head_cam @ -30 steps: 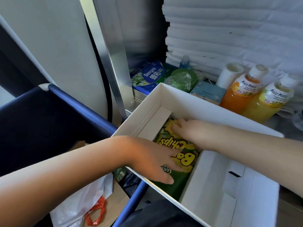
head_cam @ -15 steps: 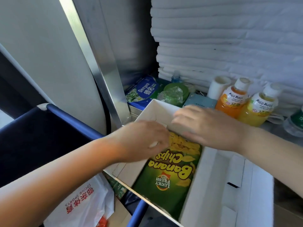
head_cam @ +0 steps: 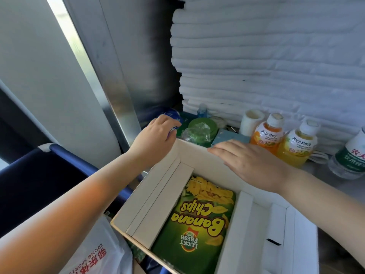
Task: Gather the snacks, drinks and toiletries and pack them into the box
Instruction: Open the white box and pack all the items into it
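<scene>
1. Plastic bag (head_cam: 98, 252), lower left, outside the box: printed "EDONG SPORTS" with red characters; not a task item
2. Left hand (head_cam: 156, 139): reaches past the box's far-left corner onto the blue pack (head_cam: 171, 116). Fingers are curled over its near edge; whether they have closed on it cannot be told. The pack's print is covered by the hand
3. Step in hand, as judged: fetching the blue pack, the next item to load. The next move calls for a firm hold, a lift over the rim and a flat placement beside or on the chips
4. Box (head_cam: 197, 150): white, open, with the chips bag (head_cam: 197, 224) lying flat on its floor. Label reads "LUCKY FRESH Banana Chips"
5. Green tub (head_cam: 199, 128), film-wrapped, just behind the far rim: no legible writing
6. Right hand (head_cam: 254, 161): flat, fingers straight, over the far rim, holding nothing; fingertips are near a grey-blue packet (head_cam: 231, 137)
7. Two juice bottles, orange (head_cam: 267, 136) and yellow (head_cam: 298, 148): both labelled "MOGU MOGU", upright, not yet packed
8. Water bottle (head_cam: 350, 157), far right: green label with Chinese characters, partly cut off
</scene>
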